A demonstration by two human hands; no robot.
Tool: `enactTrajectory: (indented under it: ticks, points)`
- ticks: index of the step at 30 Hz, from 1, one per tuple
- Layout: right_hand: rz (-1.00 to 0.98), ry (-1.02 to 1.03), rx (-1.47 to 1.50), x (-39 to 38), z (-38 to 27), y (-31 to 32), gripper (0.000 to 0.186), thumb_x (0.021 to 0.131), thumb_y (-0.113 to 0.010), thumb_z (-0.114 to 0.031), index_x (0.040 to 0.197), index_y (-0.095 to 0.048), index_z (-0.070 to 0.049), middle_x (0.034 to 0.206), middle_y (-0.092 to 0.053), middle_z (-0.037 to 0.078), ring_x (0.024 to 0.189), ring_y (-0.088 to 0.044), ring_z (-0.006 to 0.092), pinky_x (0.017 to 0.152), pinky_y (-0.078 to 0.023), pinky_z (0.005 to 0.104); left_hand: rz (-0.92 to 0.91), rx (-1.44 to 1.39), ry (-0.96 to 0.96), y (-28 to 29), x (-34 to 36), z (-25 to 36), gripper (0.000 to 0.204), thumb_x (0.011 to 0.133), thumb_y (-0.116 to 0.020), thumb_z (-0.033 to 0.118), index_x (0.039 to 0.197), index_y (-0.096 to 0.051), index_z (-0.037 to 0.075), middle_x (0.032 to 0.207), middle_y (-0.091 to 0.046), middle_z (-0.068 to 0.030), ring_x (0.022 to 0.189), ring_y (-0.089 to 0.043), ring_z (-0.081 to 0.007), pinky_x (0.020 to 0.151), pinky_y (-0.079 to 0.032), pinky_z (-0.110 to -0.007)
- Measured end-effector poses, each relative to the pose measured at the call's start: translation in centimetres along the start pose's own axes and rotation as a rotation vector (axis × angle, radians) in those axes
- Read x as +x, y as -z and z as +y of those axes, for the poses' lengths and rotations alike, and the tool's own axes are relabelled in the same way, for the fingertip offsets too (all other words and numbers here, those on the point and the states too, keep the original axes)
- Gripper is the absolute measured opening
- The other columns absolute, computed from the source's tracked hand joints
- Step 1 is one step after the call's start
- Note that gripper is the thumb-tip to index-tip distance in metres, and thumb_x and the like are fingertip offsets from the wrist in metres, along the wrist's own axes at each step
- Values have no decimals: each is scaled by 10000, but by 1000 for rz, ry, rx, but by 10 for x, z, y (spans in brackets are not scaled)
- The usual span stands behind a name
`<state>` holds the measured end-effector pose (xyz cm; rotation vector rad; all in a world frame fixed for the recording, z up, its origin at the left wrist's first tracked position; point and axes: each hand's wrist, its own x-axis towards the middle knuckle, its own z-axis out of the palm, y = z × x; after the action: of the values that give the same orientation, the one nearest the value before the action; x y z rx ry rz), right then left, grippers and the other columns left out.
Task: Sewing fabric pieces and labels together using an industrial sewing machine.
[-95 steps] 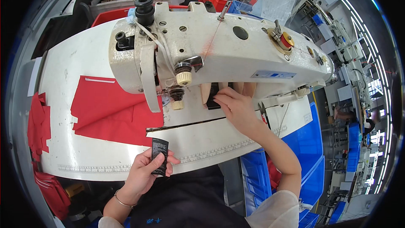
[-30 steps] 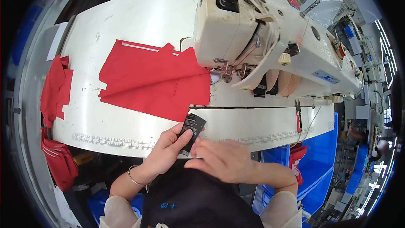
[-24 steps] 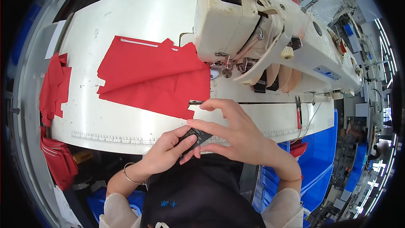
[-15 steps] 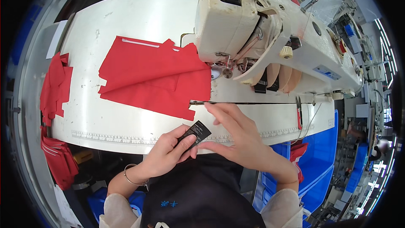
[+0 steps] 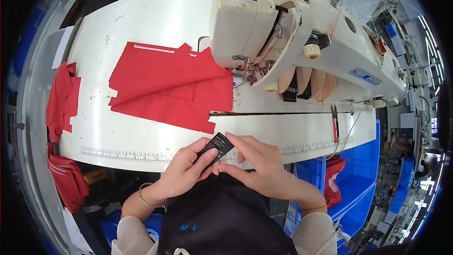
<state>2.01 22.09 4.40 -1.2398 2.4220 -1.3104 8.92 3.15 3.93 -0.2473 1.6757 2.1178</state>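
Note:
Between the thumb and fingers of my left hand point(image 5: 188, 166) is a small black label point(image 5: 220, 147) with light print, held over the front edge of the table. My right hand point(image 5: 258, 164) is just right of it, thumb and index finger apart, the index tip at the label's upper corner. Whether that fingertip touches the label I cannot tell. Beyond my hands a folded red fabric piece point(image 5: 165, 87) lies flat, its right edge by the needle area of the white sewing machine point(image 5: 245, 23).
Red-handled snips point(image 5: 335, 125) lie at the right of the white table point(image 5: 141, 14). Black labels point(image 5: 290, 87) stand in a holder beneath the machine arm. More red pieces point(image 5: 63, 99) hang over the left edge. A blue bin point(image 5: 355, 179) holding red fabric stands at the right.
My right hand has moved left and slightly down, bringing its index finger to the label. The left hand keeps hold of the label in nearly the same place.

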Motion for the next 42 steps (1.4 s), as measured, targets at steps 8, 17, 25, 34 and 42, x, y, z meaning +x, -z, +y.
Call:
enactTrajectory:
  ticks: [8, 17, 25, 34, 42]
  points:
    - [35, 25, 19, -3, 4, -1, 559, 748, -770, -214, 1185, -550, 56, 935, -619, 100, 607, -580, 168, 518, -471, 275, -13, 1, -5, -1, 1, 1, 185, 1010, -420, 154, 1034, -514, -3, 725, -570, -3, 557, -426, -11, 471, -325, -169]
    - [-17, 51, -29, -5, 2, -3, 527, 751, -749, -153, 1191, -546, 52, 914, -617, 103, 675, -614, 198, 551, -480, 294, -40, 11, -10, -1, 3, 1, 180, 1013, -408, 150, 994, -506, 0, 711, -561, -4, 547, -409, -20, 473, -320, -175]
    - [-29, 46, -20, -4, 5, -4, 471, 766, -719, -102, 1185, -555, 37, 918, -620, 100, 706, -630, 215, 587, -497, 300, -67, -36, 3, 0, 3, -2, 181, 1014, -407, 154, 987, -506, 6, 695, -548, -2, 524, -375, -26, 460, -304, -184]
    - [60, 438, -197, 9, 19, 10, 365, 732, -706, -80, 1074, -623, 20, 971, -626, 100, 714, -612, 170, 588, -481, 272, -144, -182, 119, 13, 4, 4, 265, 1013, -426, 223, 1086, -563, 8, 630, -520, 6, 465, -307, -20, 417, -226, -184]
    - [-53, 835, -419, 9, 23, 18, 253, 698, -638, -80, 925, -668, 29, 1025, -646, 149, 668, -585, 150, 549, -435, 224, -379, -278, 401, 32, 10, 9, 287, 1001, -465, 232, 1075, -602, -9, 616, -492, 16, 466, -297, -15, 402, -183, -183]
